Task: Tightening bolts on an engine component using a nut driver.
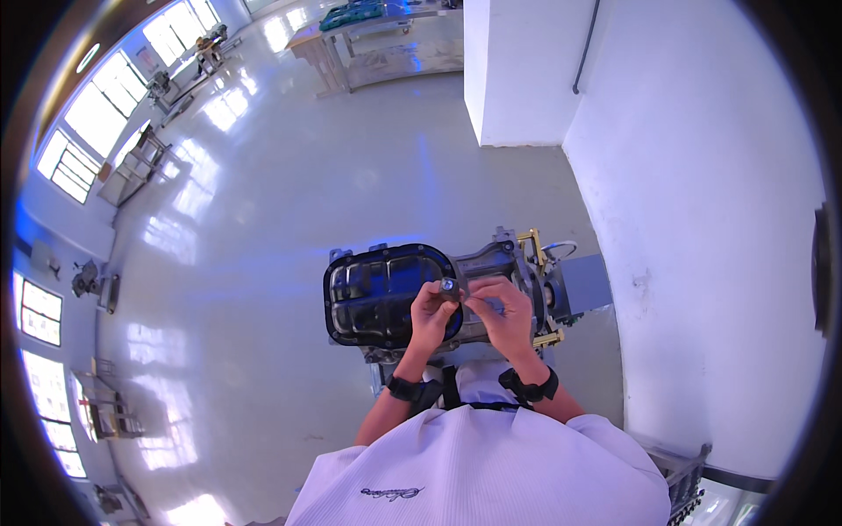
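A small dark cylindrical part with a shiny metal end [449,286] is gripped between the fingers and thumb of my left hand [428,317]. Close beside it, my right hand [503,314] has its thumb and fingertips pinched together. Whatever lies in that pinch is too small to make out. Both hands hover over a gearbox housing [485,259], in front of the right edge of its black ribbed oil pan [386,294]. Bolts run round the pan's rim. My hands hide part of the pan and of the housing.
Gold-coloured brackets [532,238] and a grey plate [586,282] are at the housing's right end. A white wall [702,219] and a pillar [522,79] rise at the right. A workbench [386,53] stands far ahead; machines on stands line the windows at the left.
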The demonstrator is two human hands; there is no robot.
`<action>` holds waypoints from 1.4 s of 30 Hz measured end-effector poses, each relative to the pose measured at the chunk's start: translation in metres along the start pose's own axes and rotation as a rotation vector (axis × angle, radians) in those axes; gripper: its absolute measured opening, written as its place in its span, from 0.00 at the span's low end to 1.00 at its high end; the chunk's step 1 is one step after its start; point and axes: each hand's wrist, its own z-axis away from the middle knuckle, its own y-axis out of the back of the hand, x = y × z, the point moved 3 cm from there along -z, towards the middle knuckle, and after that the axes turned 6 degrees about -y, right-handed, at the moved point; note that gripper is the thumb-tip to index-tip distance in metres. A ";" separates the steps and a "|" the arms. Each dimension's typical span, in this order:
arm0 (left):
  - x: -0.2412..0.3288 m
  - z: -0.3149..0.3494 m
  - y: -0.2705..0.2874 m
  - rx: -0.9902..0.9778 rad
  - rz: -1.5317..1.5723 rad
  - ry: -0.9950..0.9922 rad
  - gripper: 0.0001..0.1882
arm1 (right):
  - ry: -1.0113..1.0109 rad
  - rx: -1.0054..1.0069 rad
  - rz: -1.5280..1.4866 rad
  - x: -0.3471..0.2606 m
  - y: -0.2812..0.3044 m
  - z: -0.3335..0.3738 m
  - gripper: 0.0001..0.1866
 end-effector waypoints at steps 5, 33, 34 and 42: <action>0.002 0.000 0.002 0.033 -0.085 0.035 0.13 | -0.498 0.080 -0.249 0.037 0.042 0.025 0.06; 0.024 -0.024 -0.027 0.281 -0.227 -0.329 0.36 | -0.317 -0.445 0.189 0.070 0.107 0.038 0.19; 0.025 -0.027 -0.027 0.163 -0.182 -0.194 0.35 | -0.312 -0.448 0.187 0.070 0.108 0.037 0.19; 0.053 -0.045 -0.064 0.447 -0.352 -0.117 0.21 | -0.223 -0.530 0.248 0.083 0.114 0.039 0.17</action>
